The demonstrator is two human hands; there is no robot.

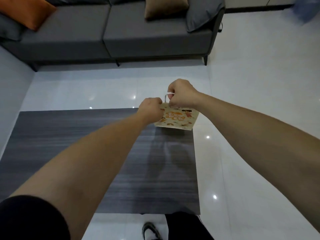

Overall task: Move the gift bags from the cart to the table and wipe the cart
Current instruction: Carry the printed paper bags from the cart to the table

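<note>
In the lower left of the frame, a black sleeve [32,220] is covering the upper part of the left arm, which is reaching diagonally up toward the centre over a dark grey striped table [86,144]. At the centre, the left hand [150,109] is curling into a fist with its back to the camera, its fingers closing on the upper left edge of 1 cream gift bag [178,119] printed with orange cartoon figures. How its fingertips are meeting the paper is hidden behind the knuckles. The bag is hanging just right of centre, above the far right corner of the table, its printed face tilting toward the camera and its lower edge casting a shadow on the tabletop; whether that edge is touching the surface cannot be told. Just right of and slightly above the left hand, the right hand [181,95] is pinching the bag's white handle [167,97] between curled fingers and thumb, the loop showing at the fist's left side. The right arm is stretching in bare from the right edge of the frame. Along the top, a grey sofa [121,37] is carrying an orange cushion [27,11] at upper left, with a brown cushion [164,7] and a grey pillow [204,13] further right. Glossy white floor tiles [251,101] are filling the right side.
</note>
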